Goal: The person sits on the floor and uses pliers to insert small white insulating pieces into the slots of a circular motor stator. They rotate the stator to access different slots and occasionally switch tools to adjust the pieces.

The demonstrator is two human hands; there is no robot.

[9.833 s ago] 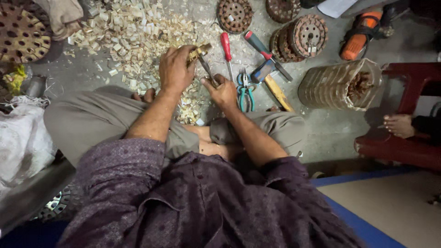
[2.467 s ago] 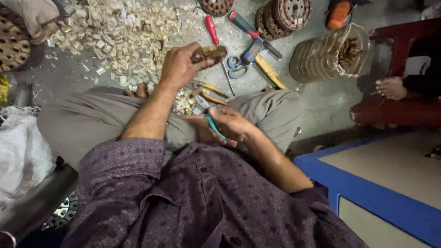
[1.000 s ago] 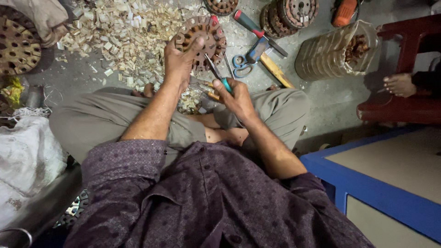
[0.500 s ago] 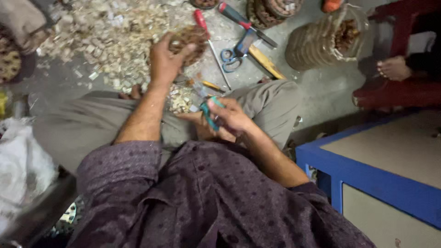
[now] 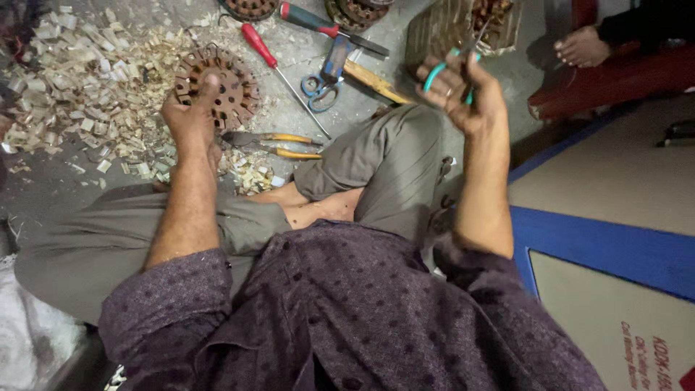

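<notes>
Left hand (image 5: 190, 116) grasping one rusty slotted disc (image 5: 217, 83); right hand (image 5: 463, 90) clenched on one teal-handled tool (image 5: 436, 72); two screwdrivers (image 5: 279, 61) on floor

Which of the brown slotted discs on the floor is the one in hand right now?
The brown slotted disc beside the chip pile: the left hand grips its lower edge. The other discs lie untouched along the top edge.

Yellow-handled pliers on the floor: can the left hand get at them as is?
Probably yes. The left hand rests on the rusty slotted disc, and the pliers lie just beside it with nothing over them.
</notes>
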